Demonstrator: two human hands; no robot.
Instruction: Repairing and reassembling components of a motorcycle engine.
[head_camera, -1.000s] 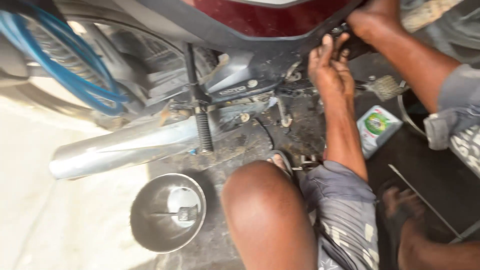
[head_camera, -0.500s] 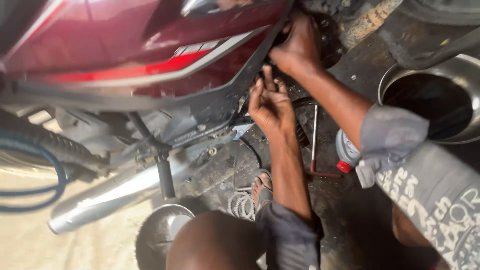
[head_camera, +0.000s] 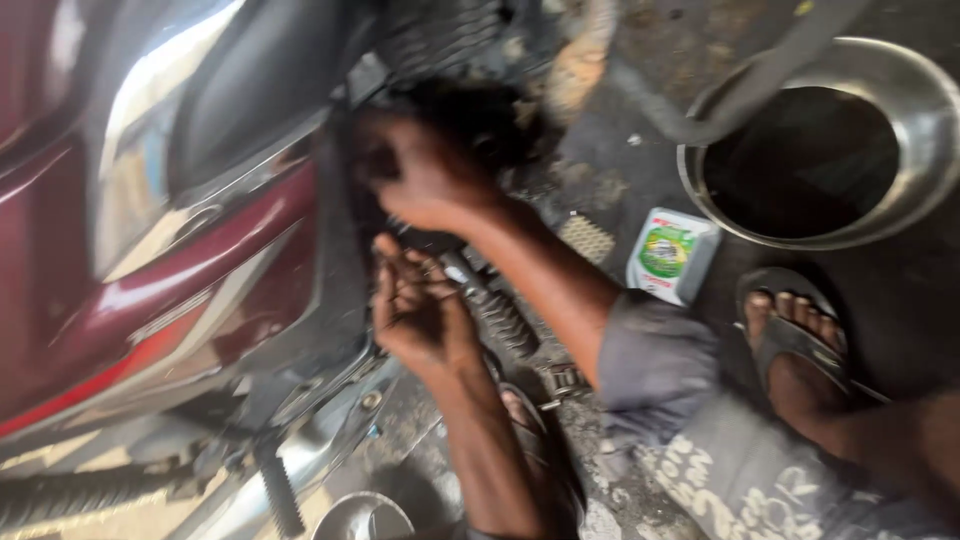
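Both hands worked under the maroon motorcycle side panel. Left hand, fingers curled, seemed to pinch something small by the coiled spring just beneath that panel, though blur hid what. Right hand gripped the panel's dark edge above. Fastener work was likely; the next move called for steady fingertip control.

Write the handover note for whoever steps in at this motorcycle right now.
Left hand: fingers curled at the black edge under the maroon side panel; grip blurred, cannot tell what it holds.
Right hand: pressed higher up against the dark frame, beside the coil spring.
Nearby: white bottle and large steel basin on the ground, small steel bowl by the exhaust pipe.
Done: cannot tell.
Left: both hands are on the bike.
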